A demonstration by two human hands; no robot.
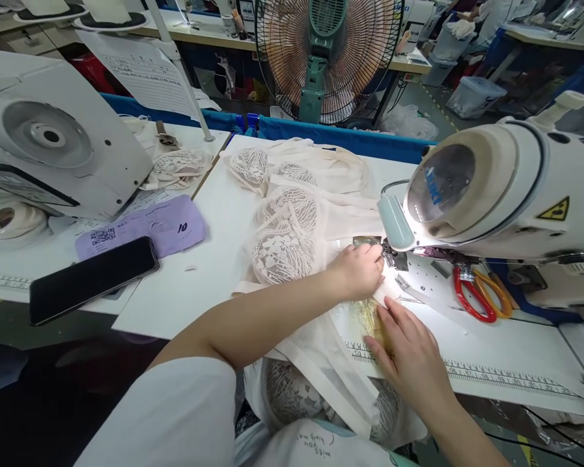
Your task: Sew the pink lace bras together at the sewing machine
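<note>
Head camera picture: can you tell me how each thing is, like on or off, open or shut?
Phone, screen dark, lying flat.
Scissors, shut, lying flat.
Sewing machine lamp, seems lit.
Left hand, fingers curled, on the pale fabric.
Right hand, open, flat on the fabric.
Fan, spinning or still: cannot tell.

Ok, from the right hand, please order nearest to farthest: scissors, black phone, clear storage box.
1. The scissors, just to the right of the right hand, under the sewing machine.
2. The black phone, far left on the neighbouring table.
3. The clear storage box, on the floor at the back right.
</note>
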